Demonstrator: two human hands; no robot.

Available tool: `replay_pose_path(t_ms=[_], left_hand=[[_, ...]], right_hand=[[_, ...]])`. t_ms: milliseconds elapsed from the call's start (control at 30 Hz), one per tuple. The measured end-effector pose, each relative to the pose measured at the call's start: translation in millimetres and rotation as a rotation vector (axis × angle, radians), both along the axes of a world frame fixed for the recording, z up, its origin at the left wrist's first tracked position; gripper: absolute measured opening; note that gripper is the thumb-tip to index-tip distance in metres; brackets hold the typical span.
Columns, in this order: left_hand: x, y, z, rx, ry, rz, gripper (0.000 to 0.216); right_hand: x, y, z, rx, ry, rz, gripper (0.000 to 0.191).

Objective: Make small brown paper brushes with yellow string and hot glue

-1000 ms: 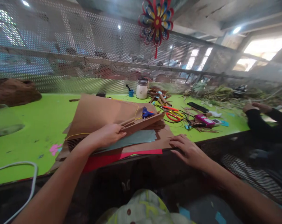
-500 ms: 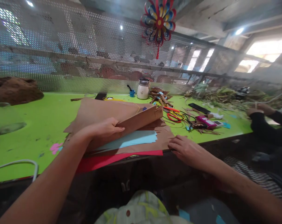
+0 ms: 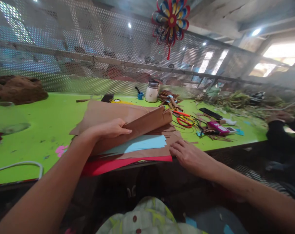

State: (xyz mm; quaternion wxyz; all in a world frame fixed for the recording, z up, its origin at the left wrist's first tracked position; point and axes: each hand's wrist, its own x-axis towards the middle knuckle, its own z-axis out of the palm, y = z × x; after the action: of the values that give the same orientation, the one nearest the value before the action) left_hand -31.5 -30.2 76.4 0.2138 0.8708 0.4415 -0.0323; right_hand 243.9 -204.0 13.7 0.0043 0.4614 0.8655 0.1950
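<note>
My left hand (image 3: 108,129) grips the near edge of a stack of brown paper sheets (image 3: 128,122) and holds it lifted off the pile on the green table (image 3: 45,130). Under the raised sheets lie a light blue sheet (image 3: 142,143), more brown paper and a red sheet (image 3: 118,164) at the table's front edge. My right hand (image 3: 188,156) rests with fingers stretched out flat on the right corner of the lower brown paper, holding nothing.
Orange-handled scissors (image 3: 183,118), a white jar (image 3: 151,93), a small blue pot (image 3: 140,96), a pink box (image 3: 217,126), a black phone (image 3: 210,113) and paper scraps lie behind. Another person's dark-sleeved arm (image 3: 281,126) is at right. A white cable (image 3: 20,165) lies at left.
My left hand has folded the brown sheets further down and toward me, hiding the blue glue gun and yellow string. My right hand slid slightly left along the paper's edge.
</note>
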Motion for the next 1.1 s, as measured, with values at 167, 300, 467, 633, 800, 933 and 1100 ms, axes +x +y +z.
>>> replay_pose_path(t_ms=[167,300,467,633,800,933,1100], left_hand=[[0.9,-1.5,0.8,0.041,0.021,-0.017,0.053],[0.5,-4.0,2.6,0.035,0.015,-0.027,0.053],[-0.3,-6.4,2.5,0.022,-0.017,-0.020,0.054],[1.1,-10.6,3.3,0.008,-0.033,-0.081,0.049],[4.4,-21.5,3.0,-0.024,-0.114,-0.224,0.051],[7.2,-31.3,2.0,-0.034,-0.155,-0.215,0.060],[11.3,-40.1,-1.4,0.071,-0.062,-0.180,0.047]], right_hand=[[-2.0,1.8,-1.8,-0.023,-0.036,-0.018,0.018],[-1.4,5.2,-4.5,0.008,-0.027,-0.006,0.018],[0.2,17.6,-10.7,0.082,0.060,-0.031,0.020],[2.3,37.1,0.4,0.152,0.191,-0.035,0.018],[-0.7,60.5,26.7,0.251,0.236,-0.048,0.026],[0.9,79.7,36.7,0.220,0.249,-0.051,0.027],[7.2,95.2,40.9,0.157,0.284,-0.026,0.027]])
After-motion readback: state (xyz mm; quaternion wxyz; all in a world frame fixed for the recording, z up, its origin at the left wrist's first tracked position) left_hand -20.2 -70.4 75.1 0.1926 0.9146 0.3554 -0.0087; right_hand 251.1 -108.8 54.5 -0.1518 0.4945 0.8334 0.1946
